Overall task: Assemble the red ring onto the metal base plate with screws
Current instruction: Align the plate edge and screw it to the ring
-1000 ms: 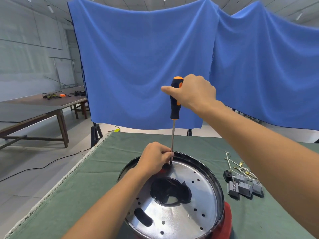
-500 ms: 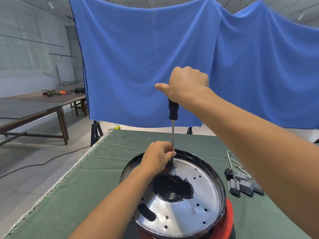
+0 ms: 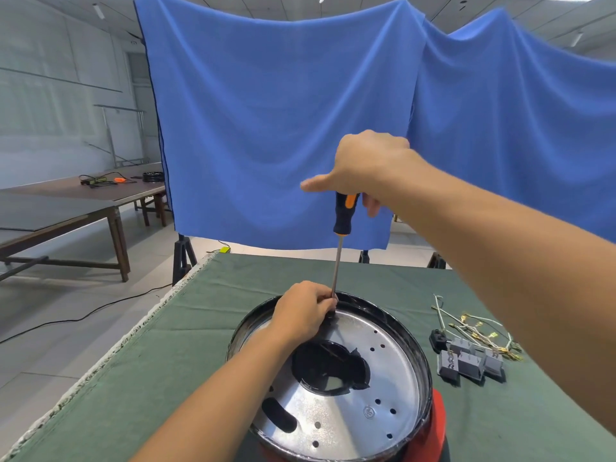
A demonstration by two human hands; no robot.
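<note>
Right hand closed over the top of the screwdriver, I have the shaft standing almost upright with its tip at the far rim of the base plate. Left hand is pinched around the tip, fingers closed on the shaft and, I think, on a screw I cannot see under them. The plate sits on the green worktop, and the red ring shows only as a sliver under its near right edge.

My grip up top is loose, thumb sticking out, so if I push down off-axis the tip can skid off the screw and jab my left fingers or scratch the plate. The long shaft makes any tilt worse. If the screw starts crooked it may cross-thread. Nothing clamps the plate, so hard turning could spin it.
</note>
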